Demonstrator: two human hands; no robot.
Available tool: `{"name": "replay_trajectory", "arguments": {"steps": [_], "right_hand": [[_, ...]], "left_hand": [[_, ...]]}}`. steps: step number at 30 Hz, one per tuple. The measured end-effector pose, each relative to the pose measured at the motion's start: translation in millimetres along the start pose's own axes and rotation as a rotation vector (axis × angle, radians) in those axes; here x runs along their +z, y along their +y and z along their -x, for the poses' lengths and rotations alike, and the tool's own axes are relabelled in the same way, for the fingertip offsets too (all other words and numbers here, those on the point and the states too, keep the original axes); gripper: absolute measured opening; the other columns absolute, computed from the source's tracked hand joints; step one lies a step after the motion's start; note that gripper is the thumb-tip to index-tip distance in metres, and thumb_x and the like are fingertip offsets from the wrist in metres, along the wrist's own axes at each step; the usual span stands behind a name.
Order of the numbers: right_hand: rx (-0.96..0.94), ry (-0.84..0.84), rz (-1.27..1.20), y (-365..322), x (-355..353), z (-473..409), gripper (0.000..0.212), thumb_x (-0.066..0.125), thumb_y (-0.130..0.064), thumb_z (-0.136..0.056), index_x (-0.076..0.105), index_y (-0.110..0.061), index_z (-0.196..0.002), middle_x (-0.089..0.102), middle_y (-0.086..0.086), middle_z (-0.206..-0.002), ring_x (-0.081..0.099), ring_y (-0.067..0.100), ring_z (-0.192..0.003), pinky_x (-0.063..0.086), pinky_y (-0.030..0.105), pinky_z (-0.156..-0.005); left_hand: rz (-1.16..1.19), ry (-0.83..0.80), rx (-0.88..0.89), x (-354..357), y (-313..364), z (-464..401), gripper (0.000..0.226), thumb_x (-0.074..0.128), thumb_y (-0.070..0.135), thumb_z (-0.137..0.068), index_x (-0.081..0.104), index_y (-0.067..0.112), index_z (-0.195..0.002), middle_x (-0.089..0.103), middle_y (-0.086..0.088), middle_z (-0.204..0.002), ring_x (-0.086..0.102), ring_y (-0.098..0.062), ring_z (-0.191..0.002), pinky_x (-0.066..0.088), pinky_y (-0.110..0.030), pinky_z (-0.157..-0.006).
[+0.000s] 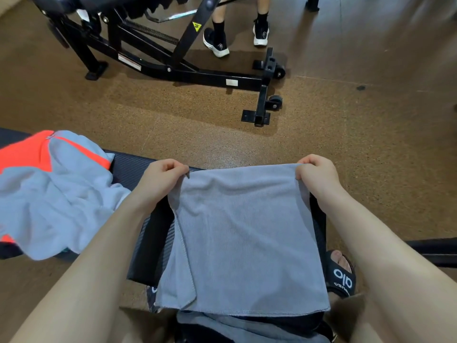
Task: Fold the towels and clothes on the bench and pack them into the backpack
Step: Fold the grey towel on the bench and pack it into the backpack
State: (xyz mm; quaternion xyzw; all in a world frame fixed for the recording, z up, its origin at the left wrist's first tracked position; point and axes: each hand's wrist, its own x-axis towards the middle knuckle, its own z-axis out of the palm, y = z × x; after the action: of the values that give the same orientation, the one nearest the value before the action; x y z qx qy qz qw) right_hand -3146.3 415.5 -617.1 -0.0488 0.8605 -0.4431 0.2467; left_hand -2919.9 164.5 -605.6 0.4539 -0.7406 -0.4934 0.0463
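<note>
Now, step in hand: most likely a fold of the grey towel (242,233), judging by how it is held.
Towel: it lies across the black counter (138,167), already doubled, its near edge hanging off the counter toward the person's legs.
Left hand (162,180): fingers closed in a pinch on the towel's far left corner, lifting it slightly off the counter.
Right hand (317,175): fingers closed the same way on the far right corner, level with the left.
Why held so: gripping both far corners keeps that edge taut and straight, so the layers should line up when it is laid over.
Clothes: a grey and orange garment (54,191) lies crumpled on the counter just left of the towel, still unfolded, kept aside so the towel has a flat space.
Backpack: a dark shape with grey cloth below the towel's near edge may be it, but I cannot tell.
Beyond the towel: a black gym machine frame (188,73) stands on the brown floor, with another person's feet in black shoes (235,38) behind it.
Right of the towel: the person's own sandalled foot (342,273) shows beside the counter.
Progress: early, I judge; the garment is untouched.
</note>
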Motion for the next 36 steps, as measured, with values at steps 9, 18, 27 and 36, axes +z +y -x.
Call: {"name": "replay_trajectory", "arguments": {"steps": [9, 18, 27, 36], "right_hand": [[0.012, -0.011, 0.029, 4, -2, -2, 0.015, 0.049, -0.007, -0.071, 0.055, -0.019, -0.065, 0.053, -0.005, -0.064, 0.044, 0.018, -0.063, 0.036, 0.032, -0.061], [0.009, -0.006, 0.053, 5, -4, -3, 0.013, 0.05, -0.007, -0.072, 0.058, -0.018, -0.068, 0.058, -0.003, -0.07, 0.048, 0.018, -0.068, 0.038, 0.033, -0.065], [0.013, -0.013, 0.07, 5, -6, -4, 0.011, 0.051, -0.009, -0.072, 0.059, -0.017, -0.071, 0.061, -0.002, -0.077, 0.049, 0.019, -0.071, 0.04, 0.034, -0.066], [-0.001, 0.001, 0.139, 7, -7, -5, 0.017, 0.048, -0.009, -0.075, 0.064, -0.006, -0.081, 0.068, 0.004, -0.082, 0.052, 0.019, -0.07, 0.04, 0.029, -0.06]], "left_hand": [[-0.085, -0.016, -0.026, -4, 0, -1, 0.029, 0.049, 0.023, -0.094, 0.077, 0.028, -0.089, 0.073, 0.005, -0.084, 0.061, -0.009, -0.067, 0.046, -0.026, -0.059], [0.15, -0.49, -0.11, -6, 4, 9, 0.034, 0.044, 0.005, -0.096, 0.074, 0.013, -0.11, 0.054, -0.005, -0.066, 0.042, -0.014, -0.049, 0.04, -0.022, -0.046], [-0.302, -0.187, 0.302, -10, -7, 7, 0.016, 0.058, 0.021, -0.1, 0.065, 0.02, -0.086, 0.061, 0.001, -0.073, 0.049, -0.01, -0.065, 0.04, -0.032, -0.066], [0.057, -0.135, 0.27, -14, -17, -4, 0.026, 0.056, 0.024, -0.092, 0.039, 0.023, -0.073, 0.045, 0.009, -0.063, 0.044, -0.006, -0.058, 0.049, -0.019, -0.057]]}}
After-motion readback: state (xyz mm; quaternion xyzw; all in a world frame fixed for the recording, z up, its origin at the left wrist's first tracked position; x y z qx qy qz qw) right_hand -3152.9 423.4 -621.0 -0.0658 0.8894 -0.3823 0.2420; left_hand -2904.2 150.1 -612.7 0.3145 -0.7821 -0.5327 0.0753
